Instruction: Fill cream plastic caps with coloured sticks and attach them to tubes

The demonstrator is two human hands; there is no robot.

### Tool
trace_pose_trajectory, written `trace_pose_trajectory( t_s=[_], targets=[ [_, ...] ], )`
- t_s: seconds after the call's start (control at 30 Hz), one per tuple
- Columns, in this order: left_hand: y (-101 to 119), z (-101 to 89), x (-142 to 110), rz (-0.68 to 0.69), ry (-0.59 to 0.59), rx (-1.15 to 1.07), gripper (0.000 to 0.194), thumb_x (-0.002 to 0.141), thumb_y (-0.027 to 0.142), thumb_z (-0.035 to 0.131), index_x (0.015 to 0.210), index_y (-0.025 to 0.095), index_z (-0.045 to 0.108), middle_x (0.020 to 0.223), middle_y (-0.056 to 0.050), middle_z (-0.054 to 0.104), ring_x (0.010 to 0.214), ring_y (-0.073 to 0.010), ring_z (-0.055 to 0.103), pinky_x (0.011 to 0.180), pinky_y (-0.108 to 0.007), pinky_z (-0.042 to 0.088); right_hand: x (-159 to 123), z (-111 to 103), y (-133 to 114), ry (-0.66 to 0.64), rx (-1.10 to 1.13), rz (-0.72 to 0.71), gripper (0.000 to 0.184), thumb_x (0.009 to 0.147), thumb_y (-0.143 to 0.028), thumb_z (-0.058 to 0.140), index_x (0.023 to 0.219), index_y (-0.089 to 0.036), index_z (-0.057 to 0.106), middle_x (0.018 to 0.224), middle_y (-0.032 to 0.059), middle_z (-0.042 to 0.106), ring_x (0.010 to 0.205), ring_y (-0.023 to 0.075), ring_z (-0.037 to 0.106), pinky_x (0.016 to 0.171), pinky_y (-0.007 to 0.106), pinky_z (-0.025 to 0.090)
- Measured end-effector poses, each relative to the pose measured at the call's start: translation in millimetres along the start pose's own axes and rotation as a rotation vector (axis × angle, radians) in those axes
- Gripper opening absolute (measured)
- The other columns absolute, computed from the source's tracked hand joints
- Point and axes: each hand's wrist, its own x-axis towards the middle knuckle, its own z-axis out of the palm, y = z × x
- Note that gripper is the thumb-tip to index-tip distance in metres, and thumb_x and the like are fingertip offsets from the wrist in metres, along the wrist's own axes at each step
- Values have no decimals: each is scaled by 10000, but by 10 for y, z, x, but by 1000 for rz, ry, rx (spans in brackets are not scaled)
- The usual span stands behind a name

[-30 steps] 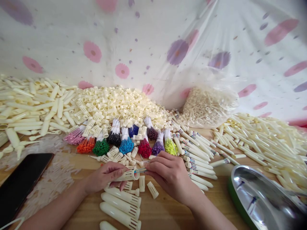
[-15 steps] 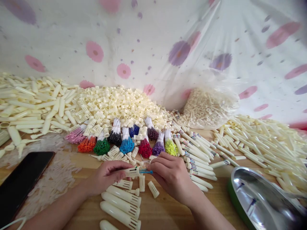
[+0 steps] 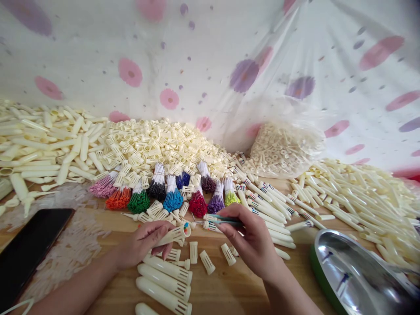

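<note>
In my left hand [image 3: 144,245] is a cream plastic pen barrel [image 3: 173,235], its open end turned to the right. Small blue, orange and green pieces show inside that opening. My right hand [image 3: 254,240] grips slim teal tweezers [image 3: 226,218] between thumb and fingers, their tips pointing left, apart from the barrel. Just below my left hand lies a row of cream barrels with slotted ends [image 3: 167,269]. Loose slotted collars [image 3: 207,262] rest on the wood between my hands. Bundles of refills with coloured ends, such as the light-blue bundle [image 3: 173,197], stand behind my hands.
A heap of slotted collars [image 3: 157,140] rises at the back, with long barrels [image 3: 42,144] to its left. Pens with coloured slots [image 3: 272,214] lie right of centre. A metal tray [image 3: 354,271] sits at the right front, a phone [image 3: 36,253] at the left, a plastic bag [image 3: 285,146] behind.
My right hand has drawn back to the right with the tweezers, away from the barrel. The light-blue piece at the barrel's mouth no longer sticks out. Another loose collar is now visible.
</note>
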Motion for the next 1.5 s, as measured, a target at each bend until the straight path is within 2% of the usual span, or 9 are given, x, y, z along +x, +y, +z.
trace_pose_trajectory(
  t_s=[0.07, 0.17, 0.33, 0.43, 0.53, 0.77, 0.97, 1.2, 1.5],
  targets=[
    [7, 10, -2, 2, 23, -16, 468, 773, 608, 542, 871, 163, 646, 565, 11, 604, 506, -106, 470, 494, -217, 351, 2, 54, -15, -11, 13, 86, 60, 883, -251, 565, 910, -199, 574, 739, 7, 625, 614, 113, 560, 521, 208, 425],
    [10, 5, -8, 43, 52, -20, 427, 724, 559, 642, 942, 192, 644, 696, 4, 641, 589, -117, 528, 551, -222, 396, 18, 72, -21, -66, -17, 52, 69, 861, -243, 593, 820, -187, 588, 734, 16, 632, 653, 131, 575, 570, 234, 431],
    [-18, -21, -2, 132, 82, -36, 345, 697, 476, 715, 908, 207, 665, 888, -22, 658, 798, -164, 587, 688, -252, 447, 25, 16, -29, -86, -36, 12, 76, 848, -223, 614, 789, -184, 587, 699, 6, 624, 645, 128, 565, 575, 237, 416],
    [-35, -22, -2, 94, 64, -63, 345, 714, 481, 698, 919, 207, 656, 825, -10, 663, 744, -153, 596, 663, -249, 452, 31, 2, -18, -111, -51, -47, 59, 854, -208, 607, 808, -180, 584, 713, 13, 634, 660, 134, 561, 583, 245, 417],
    [-39, -19, -9, 63, 8, -49, 396, 772, 539, 604, 935, 180, 648, 652, 4, 642, 604, -133, 565, 588, -240, 434, 45, 6, 17, -112, -101, -159, 6, 860, -168, 588, 861, -172, 593, 765, 33, 656, 694, 145, 562, 607, 260, 431],
    [1, -25, -32, 18, -155, 22, 452, 855, 565, 452, 837, 158, 647, 496, 29, 564, 457, -91, 410, 494, -205, 347, 39, 32, 6, -78, -150, -323, 84, 866, -119, 553, 903, -171, 607, 777, 35, 683, 688, 150, 557, 619, 279, 452],
    [-12, -21, -37, -15, -171, 20, 447, 859, 569, 434, 770, 172, 618, 479, 38, 543, 432, -91, 354, 468, -205, 307, 34, 95, -99, -142, -248, -293, 69, 878, -158, 547, 875, -163, 615, 735, 33, 668, 683, 153, 553, 588, 266, 427],
    [44, -24, -30, 15, -140, 133, 449, 859, 559, 437, 846, 176, 670, 543, 10, 607, 501, -124, 482, 526, -218, 360, 41, 123, -119, -169, -285, -239, 165, 916, -237, 503, 814, -170, 613, 695, 29, 643, 649, 142, 530, 580, 255, 409],
    [55, -21, -31, 27, -140, 156, 416, 872, 519, 442, 854, 192, 700, 576, 8, 628, 539, -130, 507, 560, -215, 391, 31, 130, -107, -189, -253, -256, 129, 902, -173, 505, 833, -172, 614, 682, 23, 642, 644, 144, 521, 591, 259, 406]
  ],
)
